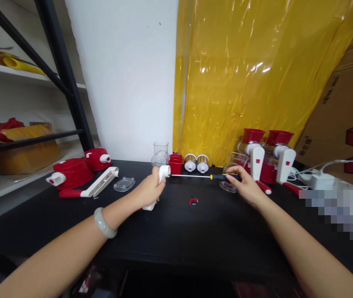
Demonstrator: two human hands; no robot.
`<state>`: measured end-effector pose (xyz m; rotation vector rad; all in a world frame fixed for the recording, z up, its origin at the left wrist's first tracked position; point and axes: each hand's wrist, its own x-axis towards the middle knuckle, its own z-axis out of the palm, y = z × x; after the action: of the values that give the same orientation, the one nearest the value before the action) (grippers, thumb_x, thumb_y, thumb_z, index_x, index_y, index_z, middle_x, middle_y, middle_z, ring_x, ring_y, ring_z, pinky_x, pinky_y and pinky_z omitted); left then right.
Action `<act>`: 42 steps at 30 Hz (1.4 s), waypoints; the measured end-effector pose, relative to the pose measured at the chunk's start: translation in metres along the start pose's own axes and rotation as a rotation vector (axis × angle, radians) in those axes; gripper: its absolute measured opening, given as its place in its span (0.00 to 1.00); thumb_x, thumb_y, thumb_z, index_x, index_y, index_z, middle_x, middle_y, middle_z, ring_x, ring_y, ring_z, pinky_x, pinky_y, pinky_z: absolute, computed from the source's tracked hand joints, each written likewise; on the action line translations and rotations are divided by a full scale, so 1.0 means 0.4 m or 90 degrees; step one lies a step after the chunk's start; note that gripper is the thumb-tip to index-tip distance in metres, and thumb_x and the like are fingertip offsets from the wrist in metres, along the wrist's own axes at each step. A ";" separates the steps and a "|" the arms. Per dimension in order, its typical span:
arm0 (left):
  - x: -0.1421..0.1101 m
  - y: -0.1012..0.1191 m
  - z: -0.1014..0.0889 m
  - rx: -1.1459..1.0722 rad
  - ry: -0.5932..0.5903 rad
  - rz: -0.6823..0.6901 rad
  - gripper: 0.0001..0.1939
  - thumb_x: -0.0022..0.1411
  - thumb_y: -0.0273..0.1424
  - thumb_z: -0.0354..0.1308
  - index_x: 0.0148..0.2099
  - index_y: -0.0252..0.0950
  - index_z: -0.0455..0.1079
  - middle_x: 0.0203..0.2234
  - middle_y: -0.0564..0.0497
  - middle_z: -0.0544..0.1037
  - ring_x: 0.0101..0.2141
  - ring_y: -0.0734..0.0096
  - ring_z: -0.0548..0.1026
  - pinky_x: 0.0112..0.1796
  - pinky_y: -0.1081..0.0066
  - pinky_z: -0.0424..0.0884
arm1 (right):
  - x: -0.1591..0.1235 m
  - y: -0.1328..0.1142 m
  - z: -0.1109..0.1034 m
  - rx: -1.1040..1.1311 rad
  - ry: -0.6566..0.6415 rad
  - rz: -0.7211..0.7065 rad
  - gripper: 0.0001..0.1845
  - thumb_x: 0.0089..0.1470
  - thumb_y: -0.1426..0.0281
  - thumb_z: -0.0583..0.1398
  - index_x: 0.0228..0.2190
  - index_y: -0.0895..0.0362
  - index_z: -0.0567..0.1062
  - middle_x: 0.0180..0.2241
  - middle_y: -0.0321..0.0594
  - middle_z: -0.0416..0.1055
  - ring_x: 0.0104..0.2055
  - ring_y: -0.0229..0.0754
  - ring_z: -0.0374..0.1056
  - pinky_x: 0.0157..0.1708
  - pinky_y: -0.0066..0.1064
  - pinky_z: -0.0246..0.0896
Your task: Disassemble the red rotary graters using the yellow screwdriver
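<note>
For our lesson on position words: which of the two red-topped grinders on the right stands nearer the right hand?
The left grinder of the pair. It stands closer to the right hand; the other grinder stands farther right, toward the cardboard box.

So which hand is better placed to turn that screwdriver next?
Probably the right hand: it holds the screwdriver by its dark end, while the left hand grips the white part that the shaft points at.

Glossy yellow plastic sheet (241, 82); matt black tabletop (176, 236); 2 shiny metal drums (196, 162).
</note>
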<state>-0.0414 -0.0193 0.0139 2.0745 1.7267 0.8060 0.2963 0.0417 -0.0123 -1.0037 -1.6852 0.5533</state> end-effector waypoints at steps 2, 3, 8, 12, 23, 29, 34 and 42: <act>0.000 -0.001 0.001 -0.005 -0.001 -0.003 0.12 0.66 0.37 0.44 0.48 0.36 0.51 0.15 0.56 0.70 0.18 0.62 0.75 0.25 0.69 0.66 | 0.000 0.001 0.001 -0.002 -0.001 0.006 0.19 0.50 0.51 0.62 0.36 0.52 0.70 0.39 0.40 0.71 0.44 0.46 0.67 0.49 0.42 0.62; 0.000 -0.001 0.003 -0.009 -0.002 -0.003 0.13 0.66 0.37 0.44 0.48 0.36 0.51 0.15 0.56 0.70 0.18 0.63 0.75 0.24 0.70 0.66 | 0.000 0.002 0.003 -0.005 0.000 0.013 0.20 0.50 0.50 0.61 0.35 0.52 0.70 0.38 0.40 0.71 0.43 0.46 0.68 0.48 0.41 0.62; 0.000 -0.006 0.009 -0.024 -0.017 -0.008 0.13 0.66 0.39 0.43 0.48 0.36 0.51 0.17 0.55 0.71 0.18 0.64 0.74 0.22 0.70 0.66 | -0.001 -0.008 0.016 0.047 0.010 0.130 0.24 0.51 0.44 0.56 0.30 0.52 0.69 0.30 0.39 0.72 0.32 0.44 0.70 0.34 0.38 0.68; 0.002 -0.007 0.016 -0.044 -0.027 -0.009 0.13 0.66 0.38 0.45 0.48 0.36 0.50 0.20 0.53 0.72 0.18 0.65 0.74 0.22 0.71 0.67 | -0.006 -0.020 0.014 0.036 0.001 0.191 0.25 0.54 0.43 0.51 0.30 0.51 0.68 0.18 0.36 0.69 0.19 0.45 0.68 0.21 0.36 0.64; 0.057 0.069 -0.024 -0.297 -0.024 -0.098 0.21 0.62 0.36 0.55 0.52 0.39 0.50 0.27 0.54 0.70 0.19 0.71 0.73 0.23 0.67 0.74 | 0.067 -0.056 -0.014 0.202 0.100 0.228 0.21 0.42 0.52 0.66 0.25 0.53 0.65 0.15 0.33 0.67 0.14 0.36 0.61 0.12 0.26 0.51; 0.085 0.090 -0.029 -0.365 -0.019 -0.112 0.18 0.57 0.37 0.59 0.47 0.34 0.62 0.19 0.57 0.65 0.18 0.74 0.69 0.23 0.71 0.72 | 0.098 -0.082 -0.003 0.226 0.180 0.205 0.19 0.47 0.52 0.63 0.25 0.52 0.63 0.14 0.33 0.66 0.14 0.37 0.63 0.13 0.28 0.56; 0.078 0.052 0.012 -0.415 0.011 -0.135 0.23 0.60 0.52 0.52 0.43 0.36 0.61 0.23 0.55 0.68 0.17 0.77 0.67 0.18 0.75 0.68 | 0.037 -0.044 0.012 0.041 0.125 0.200 0.24 0.53 0.46 0.52 0.24 0.53 0.66 0.11 0.33 0.63 0.11 0.39 0.59 0.12 0.31 0.52; 0.075 0.007 0.044 -0.487 0.015 -0.108 0.23 0.64 0.54 0.44 0.41 0.38 0.59 0.18 0.58 0.66 0.13 0.78 0.64 0.15 0.78 0.63 | 0.027 -0.010 0.016 -0.057 0.124 0.138 0.21 0.53 0.51 0.53 0.20 0.54 0.66 0.11 0.31 0.60 0.15 0.38 0.58 0.20 0.29 0.52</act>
<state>-0.0254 0.0113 0.0082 1.3885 1.2822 1.1985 0.2880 0.0490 -0.0055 -1.2734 -1.4482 0.5055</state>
